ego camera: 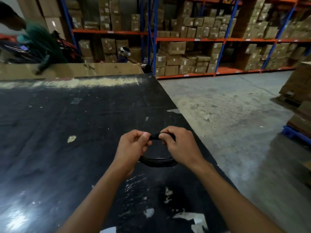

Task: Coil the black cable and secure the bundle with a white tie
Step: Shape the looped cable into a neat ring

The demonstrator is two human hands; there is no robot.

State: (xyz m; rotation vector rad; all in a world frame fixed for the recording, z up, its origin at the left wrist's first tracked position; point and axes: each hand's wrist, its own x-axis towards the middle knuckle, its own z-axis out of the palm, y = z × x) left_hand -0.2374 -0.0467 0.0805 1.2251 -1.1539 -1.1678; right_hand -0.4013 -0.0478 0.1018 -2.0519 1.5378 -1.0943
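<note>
The black cable is wound into a ring of several loops, held just above the black table near its right edge. My left hand pinches the top of the ring from the left. My right hand grips the same top part from the right, thumbs almost touching. The lower arc of the coil hangs between my wrists. No white tie shows; my fingers hide the top of the bundle.
The worn tabletop's right edge runs diagonally beside my right arm, with concrete floor beyond. A cardboard sheet lies along the far edge. Another person leans in at far left. Shelves of boxes fill the back; stacked cartons stand right.
</note>
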